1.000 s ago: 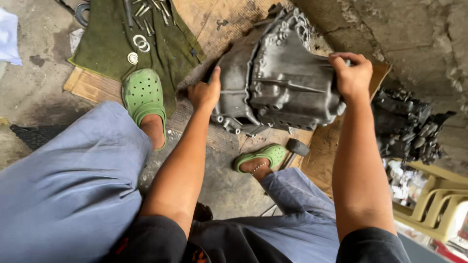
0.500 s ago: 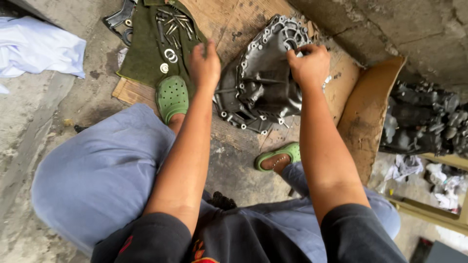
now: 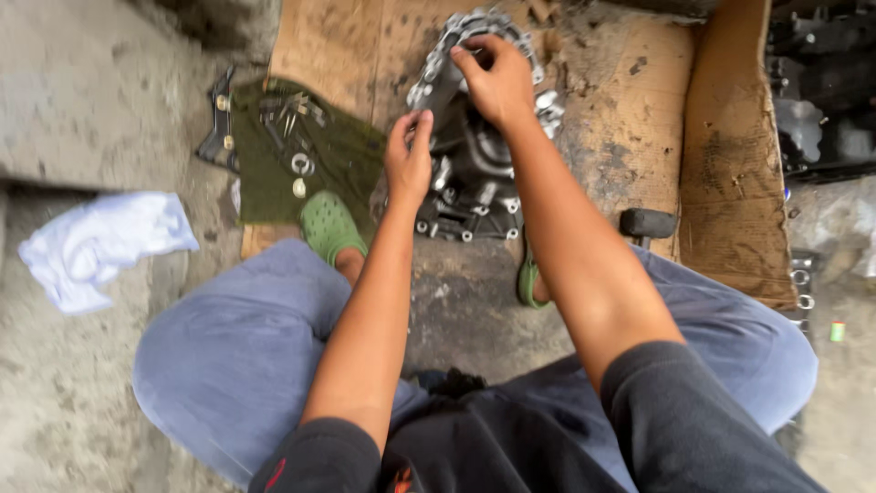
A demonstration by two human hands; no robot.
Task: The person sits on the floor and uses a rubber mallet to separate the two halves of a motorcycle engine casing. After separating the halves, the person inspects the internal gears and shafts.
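A: Head view, all placed against the grey cast-metal gearbox housing (image 3: 470,164). Lying on a sheet of stained brown cardboard (image 3: 630,119), ribbed face up, ring of bolt bosses along the far rim.

B: Left hand (image 3: 409,162)?

A: At the housing's near-left edge, fingertips pinched on the rim flange. Probably there to steady the casting against rocking on the soft cardboard.

B: Right hand (image 3: 497,84)?

A: On the far top of the housing, fingers curled and closed over the rim by the bolt ring. Whether something small sits inside that grip, cannot tell; knuckles hide it.

B: Around the housing?

A: Left of it, an olive-green cloth (image 3: 301,155) spread flat, with bolts and washers (image 3: 297,169) laid out on it, likely kept together there so none roll off across the concrete. Just below that cloth, a green clog (image 3: 328,226); a second green clog (image 3: 529,278) just below the housing. Blue trouser legs splayed either side, so the housing sits between the feet, within easy reach.

B: Further out?

A: Far left of the housing, a crumpled white rag (image 3: 100,242) on the concrete floor. Right of it, an upright cardboard flap (image 3: 735,155), and beyond that dark engine parts (image 3: 821,82). A black hammer head (image 3: 646,222) near the housing's lower right.

B: Packages, labels, signs?

A: Only a small green cylinder (image 3: 837,330) far lower right; no readable label or sign anywhere.
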